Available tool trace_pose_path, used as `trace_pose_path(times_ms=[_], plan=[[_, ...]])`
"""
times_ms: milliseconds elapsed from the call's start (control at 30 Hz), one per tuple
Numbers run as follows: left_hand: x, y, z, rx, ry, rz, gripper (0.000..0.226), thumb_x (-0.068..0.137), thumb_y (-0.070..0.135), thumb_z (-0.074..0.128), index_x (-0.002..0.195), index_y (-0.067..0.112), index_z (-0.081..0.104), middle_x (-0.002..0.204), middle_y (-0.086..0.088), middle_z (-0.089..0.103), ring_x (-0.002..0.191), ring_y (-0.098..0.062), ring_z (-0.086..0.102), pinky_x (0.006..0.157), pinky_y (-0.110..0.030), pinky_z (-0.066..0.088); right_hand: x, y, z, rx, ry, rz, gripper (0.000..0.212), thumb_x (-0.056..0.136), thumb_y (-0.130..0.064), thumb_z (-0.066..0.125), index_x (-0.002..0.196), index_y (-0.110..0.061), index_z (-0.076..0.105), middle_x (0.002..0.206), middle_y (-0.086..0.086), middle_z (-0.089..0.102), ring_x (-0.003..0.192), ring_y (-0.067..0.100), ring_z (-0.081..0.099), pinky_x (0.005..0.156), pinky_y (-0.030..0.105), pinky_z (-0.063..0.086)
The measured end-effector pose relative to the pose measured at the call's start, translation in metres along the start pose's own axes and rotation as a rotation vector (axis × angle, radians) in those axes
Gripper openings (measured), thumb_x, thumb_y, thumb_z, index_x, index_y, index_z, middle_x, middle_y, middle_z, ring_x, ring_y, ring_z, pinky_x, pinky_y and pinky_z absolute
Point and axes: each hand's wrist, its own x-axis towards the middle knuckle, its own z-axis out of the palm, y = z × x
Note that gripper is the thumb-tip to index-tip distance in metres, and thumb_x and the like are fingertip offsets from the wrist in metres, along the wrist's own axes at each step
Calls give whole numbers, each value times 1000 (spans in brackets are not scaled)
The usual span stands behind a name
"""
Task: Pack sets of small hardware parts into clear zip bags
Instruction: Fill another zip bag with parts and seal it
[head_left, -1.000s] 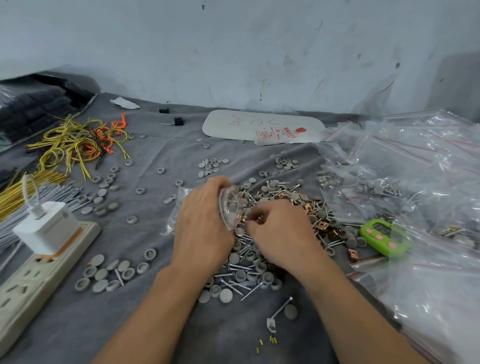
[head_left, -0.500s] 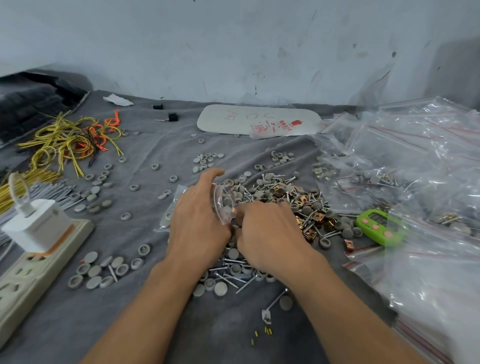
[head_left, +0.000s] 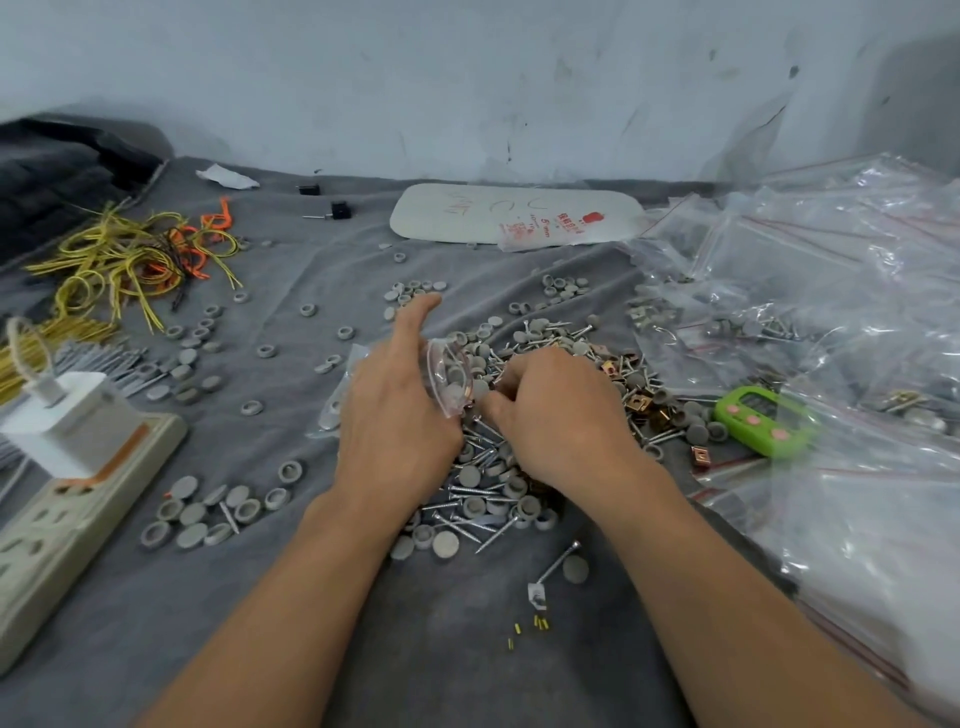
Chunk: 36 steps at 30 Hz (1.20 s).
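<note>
Head view
Left hand: the left hand (head_left: 396, 415) gripped a bag (head_left: 450, 375) near the cloth's (head_left: 156, 623) middle and held its mouth open toward the right, index finger straight.
Bag: a few grey caps showed through its clear wall, so by my judgement this set was only partly filled and not zipped.
Right hand: the right hand (head_left: 557, 415) lay curled, knuckles up, just beside the bag's mouth. I could not tell whether its hidden fingertips pinched a part.
Pile: the pile (head_left: 483, 491) of screws, caps and copper clips lay under and around both hands, still large.
Done: packed bags (head_left: 753, 327) lay heaped along the cloth's right edge.
Left: loose caps (head_left: 208, 512) toward the left edge and the pile suggested many sets remained.
</note>
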Motion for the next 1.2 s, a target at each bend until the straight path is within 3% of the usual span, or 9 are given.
trace_pose_path(times_ms=[167, 433, 667, 767, 867, 967, 1033, 1100, 1200], plan=[[-1, 2, -2, -35, 1, -24, 98, 74, 4, 77, 147, 46, 28, 97, 13, 53, 90, -9, 48, 78, -30, 36, 4, 8, -5, 93, 6, 38, 31, 85, -49, 78, 66, -27, 68, 48, -10, 64, 51, 2, 63, 66, 29, 55], [1, 6, -3, -53, -32, -15, 96, 75, 15, 80, 150, 44, 26, 100, 13, 57, 96, -12, 52, 79, -30, 37, -1, 3, -9, 541, 114, -192, 17, 82, -14, 80, 76, -30, 79, 65, -17, 72, 58, 1, 67, 56, 10, 47], [0, 6, -6, -101, -96, 108, 87, 78, 12, 66, 154, 36, 32, 94, 10, 63, 89, -13, 56, 74, -33, 42, -2, -17, 12, 579, 57, -382, 38, 85, -3, 61, 56, -28, 53, 55, -9, 56, 55, 6, 50, 59, 25, 39], [-2, 9, -5, -101, -54, 83, 84, 79, 8, 60, 153, 37, 32, 96, 11, 63, 91, -14, 56, 77, -35, 45, 1, -12, 7, 628, -60, -415, 45, 88, 4, 58, 65, -34, 65, 65, -18, 65, 64, 1, 60, 68, 22, 45], [0, 7, -5, -121, 46, -23, 80, 84, 11, 69, 148, 43, 31, 100, 13, 61, 99, -19, 59, 81, -36, 44, 0, -5, 0, 775, 74, -295, 36, 88, 1, 62, 93, -28, 82, 86, -16, 78, 84, 1, 74, 80, 23, 59], [1, 4, -6, -104, 168, -104, 81, 86, 16, 75, 147, 44, 30, 104, 8, 61, 101, -18, 56, 84, -33, 40, 1, 3, -7, 555, 200, -206, 22, 86, -14, 69, 87, -31, 82, 80, -20, 77, 73, 1, 73, 71, 23, 61], [0, 4, -5, -77, 213, -105, 82, 85, 14, 75, 147, 42, 31, 104, 8, 58, 98, -14, 51, 85, -30, 36, -1, 4, -6, 290, 42, -214, 13, 85, -25, 73, 93, -32, 81, 83, -19, 75, 75, -2, 68, 69, 14, 53], [0, 5, -5, -61, 211, -92, 80, 86, 14, 73, 148, 42, 31, 103, 9, 57, 97, -14, 50, 84, -29, 34, -4, 1, 0, 102, -119, -208, 13, 85, -34, 75, 98, -33, 77, 86, -15, 69, 80, 7, 64, 74, 22, 52], [0, 4, -4, -54, 170, -88, 80, 86, 12, 70, 147, 45, 29, 102, 6, 60, 100, -19, 54, 83, -30, 35, -6, -8, 7, -27, -163, -206, 11, 86, -33, 70, 89, -32, 60, 86, -9, 61, 85, 19, 60, 76, 32, 51]])
